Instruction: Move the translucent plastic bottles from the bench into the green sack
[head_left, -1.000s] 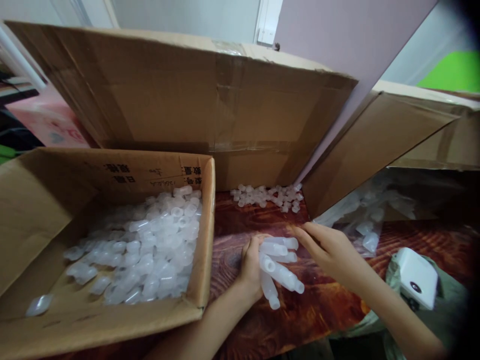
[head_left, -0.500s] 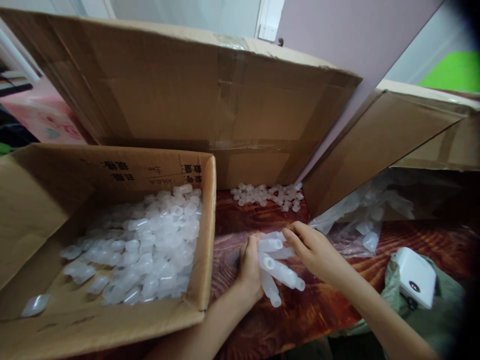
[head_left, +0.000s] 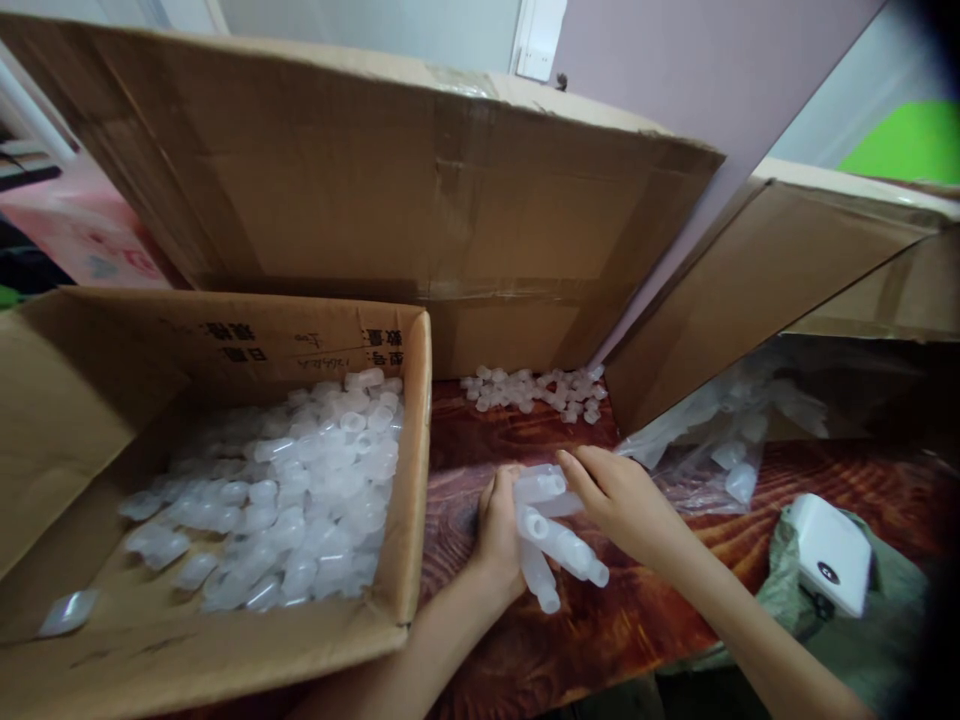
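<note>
My left hand (head_left: 501,525) is wrapped round a bunch of several slim, translucent white plastic bottles (head_left: 566,550). Their narrow open ends fan out to the right and toward me. My right hand (head_left: 611,490) is closed at the bunch's upper end, thumb and fingertips pinched against one of the bottles (head_left: 566,500); the exact contact is partly hidden. To the left, a cardboard box (head_left: 417,470) holds a heap of translucent plastic caps (head_left: 315,490). Beyond my hands, small clear plastic pieces (head_left: 532,390) lie loose on the dark wood-grained table (head_left: 480,440).
A tall cardboard panel (head_left: 337,190) stands at the back. On the right, a cardboard box (head_left: 690,290) lies open, with a clear plastic bag (head_left: 712,440) spilling from it. Nearer me, a white device (head_left: 831,550) rests on green cloth (head_left: 885,610).
My right hand has shifted slightly left along the top of the bunch, its fingertips closer to my left hand. My left hand keeps its hold on the bottles.
</note>
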